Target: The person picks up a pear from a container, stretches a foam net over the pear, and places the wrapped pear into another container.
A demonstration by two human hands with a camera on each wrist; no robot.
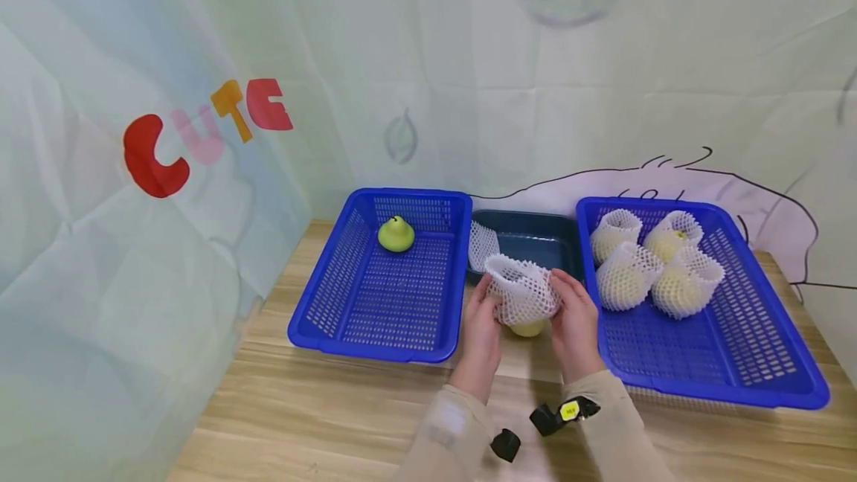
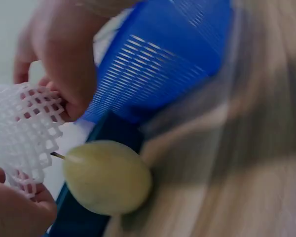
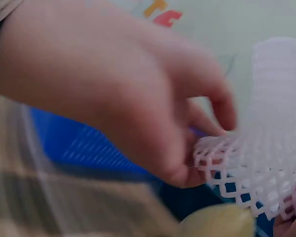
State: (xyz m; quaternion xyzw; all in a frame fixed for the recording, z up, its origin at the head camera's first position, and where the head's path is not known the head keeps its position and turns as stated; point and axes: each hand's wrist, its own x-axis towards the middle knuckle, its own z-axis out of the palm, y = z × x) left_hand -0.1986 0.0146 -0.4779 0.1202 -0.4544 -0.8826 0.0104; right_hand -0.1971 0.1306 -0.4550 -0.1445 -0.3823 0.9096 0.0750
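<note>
Both hands hold a white foam net sleeve [image 1: 525, 296] by its two sides, stretched between them in the head view. My left hand [image 1: 480, 318] grips its left edge. The right hand [image 1: 574, 318] pinches the opposite edge, and it also shows at the top of the left wrist view. A pale yellow pear [image 2: 108, 177] sits just below the net, its stem pointing toward the net's lattice end. In the right wrist view the left hand [image 3: 133, 98] looms large, fingertips at the net's rim, while only a bit of the right hand [image 3: 291, 226] shows.
A blue basket [image 1: 375, 352] on the left has one green pear [image 1: 396, 235]. The right blue basket [image 1: 723, 393] carries several net-wrapped pears [image 1: 623, 285]. Between them stands a dark teal tray [image 1: 535, 223] with another foam net [image 1: 482, 244]. A printed cloth hangs behind the wooden table.
</note>
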